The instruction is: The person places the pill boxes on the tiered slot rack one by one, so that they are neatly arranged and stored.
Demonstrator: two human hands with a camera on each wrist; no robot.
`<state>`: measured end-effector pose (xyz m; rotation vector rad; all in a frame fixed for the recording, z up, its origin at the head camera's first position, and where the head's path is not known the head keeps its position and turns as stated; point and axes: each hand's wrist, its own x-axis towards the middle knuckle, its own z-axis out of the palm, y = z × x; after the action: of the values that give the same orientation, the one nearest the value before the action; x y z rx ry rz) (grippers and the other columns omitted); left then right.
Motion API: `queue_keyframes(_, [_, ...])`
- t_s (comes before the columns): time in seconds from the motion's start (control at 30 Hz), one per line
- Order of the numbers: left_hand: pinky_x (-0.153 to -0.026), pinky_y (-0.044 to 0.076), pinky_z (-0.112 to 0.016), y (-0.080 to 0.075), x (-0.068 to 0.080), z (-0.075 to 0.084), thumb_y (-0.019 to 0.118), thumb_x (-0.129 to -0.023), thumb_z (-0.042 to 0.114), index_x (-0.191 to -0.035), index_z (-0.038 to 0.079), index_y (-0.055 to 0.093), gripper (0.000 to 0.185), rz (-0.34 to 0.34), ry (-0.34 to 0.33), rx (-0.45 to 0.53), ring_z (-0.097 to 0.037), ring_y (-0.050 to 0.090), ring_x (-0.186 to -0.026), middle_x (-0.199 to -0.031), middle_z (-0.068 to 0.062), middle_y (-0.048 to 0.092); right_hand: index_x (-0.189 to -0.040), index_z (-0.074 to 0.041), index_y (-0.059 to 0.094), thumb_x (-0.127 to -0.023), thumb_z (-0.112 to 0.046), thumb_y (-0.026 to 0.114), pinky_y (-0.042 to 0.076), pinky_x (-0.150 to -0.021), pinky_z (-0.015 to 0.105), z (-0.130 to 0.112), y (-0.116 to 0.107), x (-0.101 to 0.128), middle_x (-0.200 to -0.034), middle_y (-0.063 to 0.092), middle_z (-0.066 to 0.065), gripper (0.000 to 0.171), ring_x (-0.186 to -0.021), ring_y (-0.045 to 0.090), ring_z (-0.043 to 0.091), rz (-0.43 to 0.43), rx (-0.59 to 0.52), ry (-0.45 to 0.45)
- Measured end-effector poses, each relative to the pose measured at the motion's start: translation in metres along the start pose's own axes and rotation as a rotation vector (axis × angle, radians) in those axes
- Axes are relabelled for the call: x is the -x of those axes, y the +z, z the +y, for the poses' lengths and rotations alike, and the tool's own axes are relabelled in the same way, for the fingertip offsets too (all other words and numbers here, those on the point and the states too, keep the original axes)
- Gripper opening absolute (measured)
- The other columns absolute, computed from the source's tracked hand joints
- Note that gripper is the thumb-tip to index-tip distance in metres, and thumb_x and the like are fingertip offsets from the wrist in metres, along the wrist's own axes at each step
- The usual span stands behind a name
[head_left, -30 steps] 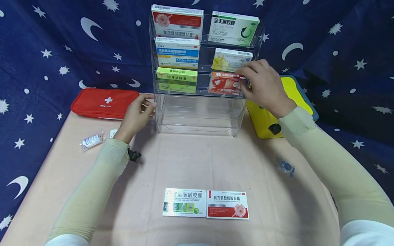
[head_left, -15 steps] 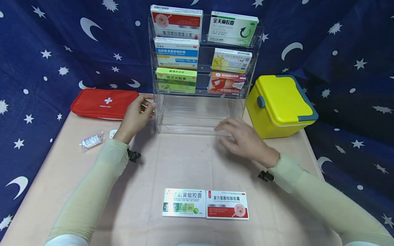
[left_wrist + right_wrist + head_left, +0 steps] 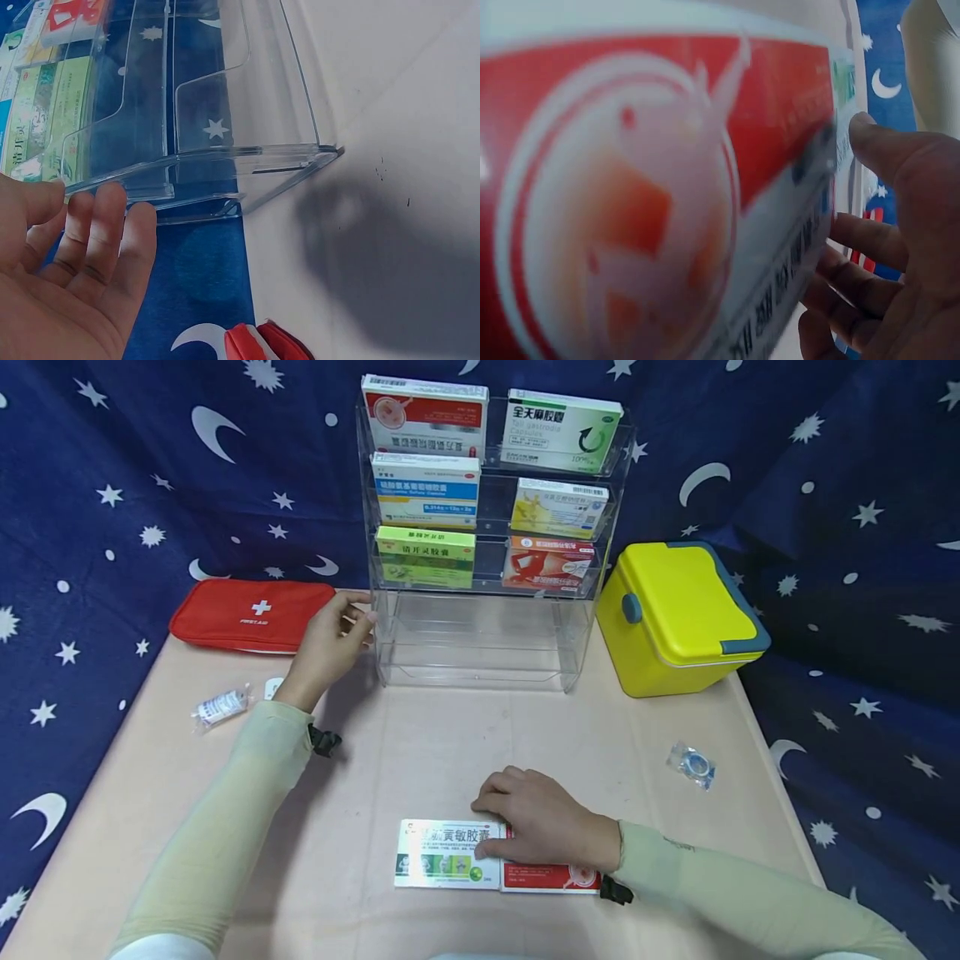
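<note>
My right hand (image 3: pixel 504 820) lies on a red and white medicine box (image 3: pixel 551 877) near the table's front edge, fingers curled over its far edge and thumb at its left side. The right wrist view shows that box (image 3: pixel 630 187) close up and blurred, with thumb and fingers (image 3: pixel 870 247) at its edge. A green and white box (image 3: pixel 442 856) lies touching it on the left. My left hand (image 3: pixel 348 622) rests with straight fingers against the left wall of a clear acrylic rack (image 3: pixel 480 647). In the left wrist view the fingers (image 3: pixel 97 240) lie at the rack's (image 3: pixel 225 112) base.
The rack's upper shelves hold several medicine boxes (image 3: pixel 427 556); its bottom shelf holds nothing. A yellow lidded case (image 3: pixel 678 618) stands right of it, a red first-aid pouch (image 3: pixel 251 614) left. A wrapped roll (image 3: pixel 220 706) and a small tape roll (image 3: pixel 692 765) lie on the table.
My right hand left the rack's right lower box, came down across the table and now lies on the red and white box. The left hand stayed at the rack.
</note>
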<state>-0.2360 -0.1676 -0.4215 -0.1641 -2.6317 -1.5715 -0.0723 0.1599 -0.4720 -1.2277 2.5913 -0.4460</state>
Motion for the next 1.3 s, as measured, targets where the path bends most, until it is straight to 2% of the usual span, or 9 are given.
queue_keyframes(0.13, [-0.066,0.058,-0.026,0.0,0.0,-0.001,0.059,-0.105,0.02,-0.137,0.006,0.054,0.035,-0.003,0.007,0.007,-0.034,0.068,-0.088,-0.101,-0.014,0.06,-0.121,-0.021,0.074,-0.085,-0.062,0.074,0.047,-0.083,0.025,-0.003,0.004,0.0,-0.117,0.061,-0.01,0.054,-0.103,0.052,0.007,-0.008,-0.004,-0.003])
queue_keyframes(0.33, [-0.063,0.056,-0.022,0.0,-0.001,-0.002,0.059,-0.105,0.02,-0.136,0.006,0.055,0.035,0.004,0.009,0.01,-0.036,0.068,-0.088,-0.1,-0.014,0.06,-0.113,-0.023,0.077,-0.085,-0.056,0.077,0.045,-0.08,0.023,-0.003,0.004,-0.004,-0.117,0.061,-0.008,0.043,-0.103,0.052,0.007,-0.011,-0.033,0.001])
queue_keyframes(0.47, [-0.064,0.056,-0.022,-0.001,-0.001,-0.002,0.059,-0.105,0.02,-0.137,0.006,0.054,0.036,0.004,0.005,0.013,-0.033,0.068,-0.087,-0.1,-0.013,0.06,-0.114,-0.02,0.077,-0.086,-0.05,0.079,0.046,-0.078,0.023,0.001,0.0,-0.011,-0.114,0.062,-0.007,0.041,-0.101,0.053,0.008,0.018,-0.037,0.013])
queue_keyframes(0.67, [-0.062,0.055,-0.021,-0.001,0.0,-0.002,0.059,-0.105,0.021,-0.137,0.006,0.054,0.036,0.006,0.0,0.003,-0.031,0.068,-0.086,-0.1,-0.013,0.06,-0.118,-0.019,0.075,-0.088,-0.047,0.078,0.048,-0.072,0.024,0.017,-0.009,-0.028,-0.112,0.063,-0.005,0.041,-0.097,0.053,0.009,0.07,-0.001,0.081])
queue_keyframes(0.8, [-0.062,0.055,-0.021,0.0,0.0,-0.002,0.06,-0.104,0.02,-0.136,0.007,0.055,0.034,0.008,0.004,0.016,-0.034,0.068,-0.087,-0.1,-0.013,0.06,-0.121,-0.018,0.074,-0.09,-0.047,0.076,0.049,-0.073,0.025,0.026,-0.012,-0.036,-0.113,0.062,-0.006,0.042,-0.097,0.054,0.009,0.074,-0.013,0.116])
queue_keyframes(1.0, [-0.062,0.056,-0.022,0.001,0.0,-0.002,0.06,-0.104,0.019,-0.136,0.006,0.055,0.034,-0.002,0.008,0.029,-0.037,0.068,-0.088,-0.099,-0.014,0.06,-0.127,-0.016,0.071,-0.091,-0.049,0.074,0.049,-0.077,0.024,0.031,-0.012,-0.036,-0.118,0.062,-0.006,0.049,-0.101,0.054,0.008,0.058,-0.062,0.155])
queue_keyframes(1.3, [-0.062,0.055,-0.02,0.0,0.0,-0.002,0.06,-0.104,0.019,-0.135,0.007,0.056,0.033,0.009,0.005,0.005,-0.029,0.068,-0.083,-0.1,-0.013,0.06,-0.122,-0.018,0.072,-0.09,-0.044,0.077,0.051,-0.083,0.026,0.033,-0.011,-0.033,-0.12,0.06,-0.006,0.041,-0.106,0.053,0.01,0.08,-0.078,0.173])
